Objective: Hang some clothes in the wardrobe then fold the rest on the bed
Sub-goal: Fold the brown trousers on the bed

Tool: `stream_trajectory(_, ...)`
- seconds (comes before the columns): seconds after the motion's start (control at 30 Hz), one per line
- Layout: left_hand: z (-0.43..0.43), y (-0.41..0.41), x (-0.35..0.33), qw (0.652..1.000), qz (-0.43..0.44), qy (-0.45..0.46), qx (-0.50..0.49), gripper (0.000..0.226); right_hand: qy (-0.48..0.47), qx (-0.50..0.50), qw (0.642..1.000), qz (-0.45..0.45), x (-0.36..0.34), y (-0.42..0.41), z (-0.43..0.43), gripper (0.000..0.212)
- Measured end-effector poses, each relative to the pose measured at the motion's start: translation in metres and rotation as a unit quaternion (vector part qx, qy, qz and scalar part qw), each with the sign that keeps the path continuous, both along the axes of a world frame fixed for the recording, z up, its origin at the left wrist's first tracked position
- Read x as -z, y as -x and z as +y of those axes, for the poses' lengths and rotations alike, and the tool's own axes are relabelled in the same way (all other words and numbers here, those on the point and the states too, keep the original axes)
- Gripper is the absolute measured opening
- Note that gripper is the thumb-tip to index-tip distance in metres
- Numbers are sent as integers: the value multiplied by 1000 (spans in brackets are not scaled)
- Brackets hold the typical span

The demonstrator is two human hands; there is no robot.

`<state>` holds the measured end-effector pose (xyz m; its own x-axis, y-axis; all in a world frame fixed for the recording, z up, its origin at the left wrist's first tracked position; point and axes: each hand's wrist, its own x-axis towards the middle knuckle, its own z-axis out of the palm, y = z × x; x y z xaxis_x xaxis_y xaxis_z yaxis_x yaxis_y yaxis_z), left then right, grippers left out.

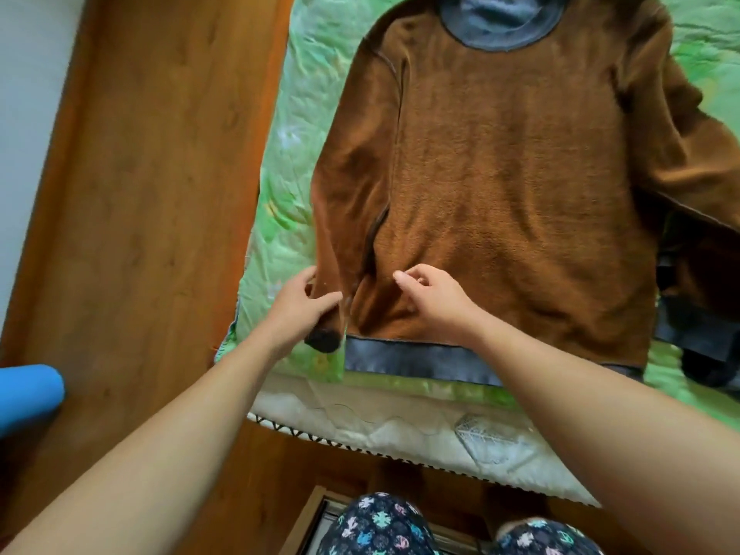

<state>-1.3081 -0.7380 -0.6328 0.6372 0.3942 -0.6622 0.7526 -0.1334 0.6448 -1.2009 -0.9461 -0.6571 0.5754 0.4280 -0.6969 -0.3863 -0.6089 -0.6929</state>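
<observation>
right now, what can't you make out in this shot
Head view:
- Collar of the sweater: cut off by the top edge.
- Right-side sleeve: runs off the right edge.
- Dark garment: mostly under the sweater.
- Right hand: its curled fingers hide whether it pinches fabric.

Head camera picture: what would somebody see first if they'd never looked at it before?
A big fuzzy brown sweater with a grey collar, spread flat on the green bedspread, fills the middle. Near its bottom edge, the left hand grips the end of one sleeve, and the right hand rests on the sweater's front beside it.
</observation>
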Motion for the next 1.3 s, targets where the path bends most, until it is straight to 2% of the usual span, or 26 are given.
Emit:
stream_trajectory(0.1, -53, -12, -29, 984, -83, 83, 131, 48, -81, 163, 962, 201, -13, -11, 9, 52)
stream_trajectory(0.17, -94, -21, -35, 968, -36, 141, 206, 67, -83, 185, 942, 267, -15, -22, -9, 71)
stream_trajectory(0.2, -112, -25, -32, 955, -2, 172, 241, 70, -80, 182, 940, 276, -13, -26, -22, 70)
stream_trajectory(0.23, -126, -29, -29, 943, 19, 190, 271, 66, -78, 180, 944, 265, -10, -29, -35, 52)
stream_trajectory(0.3, -140, -35, -17, 938, 30, 180, 294, 43, -11, 160, 970, 182, 3, -31, -61, 7)
stream_trajectory(0.37, -141, -42, -4, 963, 18, 121, 240, 16, 68, 170, 976, 118, 19, -30, -85, 8)
stream_trajectory(0.43, -132, -45, 9, 988, -2, 36, 149, 17, 103, 180, 976, 60, 28, -30, -107, 12)
stream_trajectory(0.5, -123, -47, 21, 999, -21, -23, 45, 24, 167, 167, 972, -3, 30, -26, -132, 12)
stream_trajectory(0.6, -114, -57, 37, 997, -7, 6, -73, 10, 205, 82, 975, -21, 35, -14, -163, 4)
stream_trajectory(0.63, -112, -63, 43, 996, -5, 16, -88, 8, 202, 63, 977, -9, 38, -12, -168, 2)
stream_trajectory(0.73, -109, -85, 51, 996, -12, 3, -86, 37, 185, 33, 982, 29, 43, -17, -172, 16)
stream_trajectory(0.77, -110, -95, 51, 997, -14, 5, -82, 40, 194, 4, 981, 24, 43, -21, -171, 21)
stream_trajectory(0.83, -111, -116, 52, 998, -15, 2, -65, 39, 250, -82, 964, -37, 36, -32, -165, 32)
stream_trajectory(0.9, -104, -137, 54, 997, -27, -45, -63, 43, 301, -110, 940, -119, 22, -47, -152, 34)
stream_trajectory(0.97, -92, -158, 57, 993, -35, -52, -104, 44, 289, -82, 939, -168, 11, -69, -132, 31)
stream_trajectory(1.07, -73, -189, 61, 985, -47, 20, -168, 32, 207, -39, 964, -164, 7, -114, -91, 39)
stream_trajectory(1.2, -45, -227, 76, 945, -89, 143, -279, 19, 111, 36, 984, -133, 22, -193, -29, 51)
stream_trajectory(1.3, -28, -256, 85, 915, -114, 192, -337, 16, 54, 80, 988, -121, 37, -251, 16, 47)
